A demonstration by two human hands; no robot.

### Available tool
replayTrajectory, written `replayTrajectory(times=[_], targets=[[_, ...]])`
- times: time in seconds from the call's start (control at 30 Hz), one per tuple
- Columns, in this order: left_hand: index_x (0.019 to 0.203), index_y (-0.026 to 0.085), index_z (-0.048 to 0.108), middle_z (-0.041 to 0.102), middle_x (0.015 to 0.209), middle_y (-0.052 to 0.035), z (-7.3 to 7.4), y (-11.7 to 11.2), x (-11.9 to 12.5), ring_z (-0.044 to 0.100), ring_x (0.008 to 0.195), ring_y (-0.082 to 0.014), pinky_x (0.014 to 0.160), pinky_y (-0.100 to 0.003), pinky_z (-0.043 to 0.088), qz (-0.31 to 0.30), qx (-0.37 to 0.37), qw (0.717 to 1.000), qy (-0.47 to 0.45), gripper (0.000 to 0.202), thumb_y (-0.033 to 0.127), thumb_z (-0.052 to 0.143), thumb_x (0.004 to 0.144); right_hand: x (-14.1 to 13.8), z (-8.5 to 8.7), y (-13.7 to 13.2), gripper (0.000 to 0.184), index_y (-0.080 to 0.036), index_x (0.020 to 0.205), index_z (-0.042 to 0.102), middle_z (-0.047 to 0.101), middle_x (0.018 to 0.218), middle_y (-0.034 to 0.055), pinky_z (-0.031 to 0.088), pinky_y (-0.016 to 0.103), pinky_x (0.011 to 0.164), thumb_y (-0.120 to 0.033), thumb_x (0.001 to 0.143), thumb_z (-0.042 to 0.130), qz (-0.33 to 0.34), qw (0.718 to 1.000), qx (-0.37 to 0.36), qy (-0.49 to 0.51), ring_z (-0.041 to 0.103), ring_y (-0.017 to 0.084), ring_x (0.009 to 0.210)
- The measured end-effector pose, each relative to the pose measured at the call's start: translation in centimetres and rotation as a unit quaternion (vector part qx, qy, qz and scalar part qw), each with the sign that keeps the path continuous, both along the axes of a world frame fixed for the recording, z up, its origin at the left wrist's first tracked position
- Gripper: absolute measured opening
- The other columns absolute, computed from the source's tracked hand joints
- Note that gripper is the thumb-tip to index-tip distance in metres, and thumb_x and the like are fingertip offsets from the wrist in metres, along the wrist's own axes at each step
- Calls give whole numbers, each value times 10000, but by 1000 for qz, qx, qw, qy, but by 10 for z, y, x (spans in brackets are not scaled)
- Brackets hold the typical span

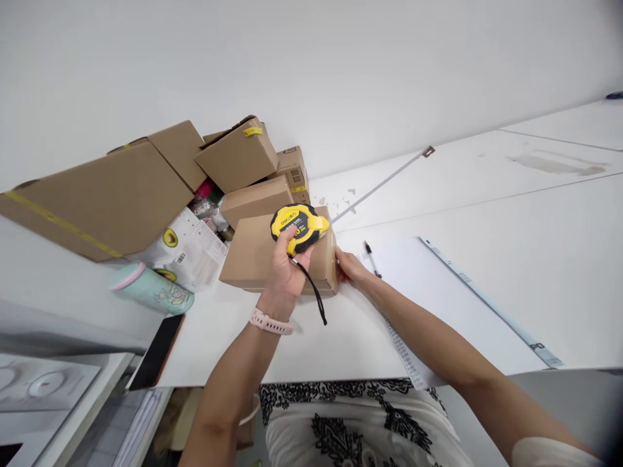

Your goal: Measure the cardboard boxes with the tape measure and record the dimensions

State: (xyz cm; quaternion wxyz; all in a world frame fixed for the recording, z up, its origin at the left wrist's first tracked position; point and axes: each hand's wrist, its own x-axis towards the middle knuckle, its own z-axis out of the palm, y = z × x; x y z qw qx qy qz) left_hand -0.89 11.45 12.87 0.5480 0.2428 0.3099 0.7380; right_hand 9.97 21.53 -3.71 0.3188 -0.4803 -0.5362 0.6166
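Note:
My left hand is closed around a yellow and black tape measure, held just over a small cardboard box on the white table. Its blade runs out to the far right across the table, ending in a metal hook. A black wrist strap hangs from the case. My right hand rests against the box's right end, fingers pressed to the cardboard; it holds nothing else that I can see.
Several larger cardboard boxes are piled at the back left. A mint green bottle lies beside a dark phone. A white sheet, a pen and a long ruler lie right of the box.

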Motion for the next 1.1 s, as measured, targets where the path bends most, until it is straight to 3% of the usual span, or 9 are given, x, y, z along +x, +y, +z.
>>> replayTrajectory(times=[0.1, 0.2, 0.43, 0.57, 0.73, 0.93, 1.1], targets=[[1038, 161, 696, 739, 1200, -96, 4, 9, -11, 587, 1312, -306, 1090, -477, 519, -3, -23, 999, 38, 207, 170, 687, 831, -1, 2, -1, 499, -205, 784, 527, 513, 467, -2, 330, 253, 371, -637, 981, 373, -36, 999, -11, 4, 459, 135, 377], [1039, 189, 701, 758, 1123, -70, 7, 16, -37, 642, 1232, -323, 1008, -495, 578, 18, -34, 994, 98, 275, 208, 757, 770, -4, 2, -4, 356, -223, 859, 498, 508, 523, -36, 334, 240, 382, -557, 973, 450, -68, 998, -5, 6, 449, 119, 392], [950, 201, 756, 786, 988, -19, 13, 34, -122, 730, 991, -247, 876, -329, 634, 87, 25, 957, 276, 403, 157, 846, 559, -5, 9, -9, 220, -233, 864, 510, 544, 580, -21, 348, 255, 414, -441, 937, 511, -73, 997, -11, 1, 474, 131, 442], [982, 195, 774, 792, 984, -44, 9, 39, -164, 743, 884, -232, 813, -300, 643, 31, 30, 929, 367, 504, 168, 904, 496, -3, 14, -11, 223, -233, 780, 492, 550, 581, -8, 356, 269, 426, -388, 940, 497, -58, 998, -6, 6, 462, 130, 437], [1004, 127, 767, 787, 1006, -140, 3, 42, -202, 753, 874, -277, 800, -325, 645, -26, -16, 920, 390, 566, 185, 936, 467, -2, 12, -11, 265, -226, 692, 482, 566, 568, 6, 371, 269, 439, -337, 932, 489, -44, 999, 7, -4, 460, 124, 435], [1046, 145, 752, 777, 1080, -157, -5, 50, -227, 735, 1011, -332, 867, -369, 629, -46, -71, 917, 391, 613, 207, 952, 469, -2, -1, -7, 199, -213, 762, 564, 662, 692, 38, 417, 294, 467, -328, 906, 489, -55, 997, 37, -35, 535, 149, 466], [1093, 149, 740, 769, 1114, -137, -9, 42, -212, 747, 960, -271, 842, -301, 628, -29, -91, 917, 387, 645, 229, 963, 493, -3, -4, -6, 176, -218, 926, 626, 665, 704, 23, 453, 299, 523, -318, 896, 484, -90, 991, 65, -69, 553, 162, 500]])
